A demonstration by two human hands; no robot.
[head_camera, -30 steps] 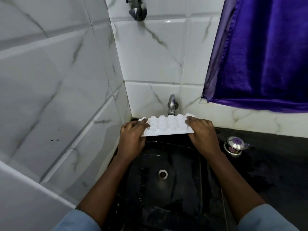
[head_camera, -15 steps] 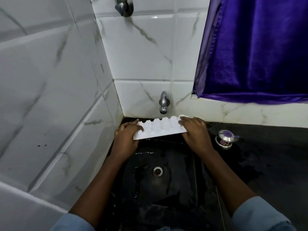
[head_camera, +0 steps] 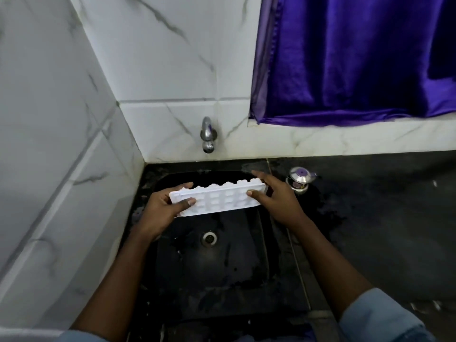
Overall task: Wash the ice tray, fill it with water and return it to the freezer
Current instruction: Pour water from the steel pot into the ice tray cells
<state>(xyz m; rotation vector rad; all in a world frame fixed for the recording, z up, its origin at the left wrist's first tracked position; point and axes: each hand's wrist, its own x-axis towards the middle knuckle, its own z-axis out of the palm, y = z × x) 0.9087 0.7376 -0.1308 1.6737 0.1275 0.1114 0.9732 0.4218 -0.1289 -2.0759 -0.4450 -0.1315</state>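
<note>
A white plastic ice tray (head_camera: 218, 199) is held lengthwise over the black sink (head_camera: 249, 262), tilted toward me so its compartments face the camera. My left hand (head_camera: 164, 208) grips its left end, thumb on the front face. My right hand (head_camera: 275, 197) grips its right end, thumb on the front and forefinger stretched behind. A steel tap (head_camera: 207, 135) sticks out of the tiled wall above and behind the tray; no water runs from it.
The sink drain (head_camera: 209, 238) lies below the tray. A small steel vessel with a purple knob (head_camera: 299, 180) stands on the wet black counter (head_camera: 370, 218) to the right. White marble-pattern tiles (head_camera: 61, 144) close off the left and back. A purple curtain (head_camera: 357, 58) hangs at upper right.
Both hands have drawn the tray away from the tap, lower over the sink, and turned it so the compartments face me. The camera has tilted downward.
</note>
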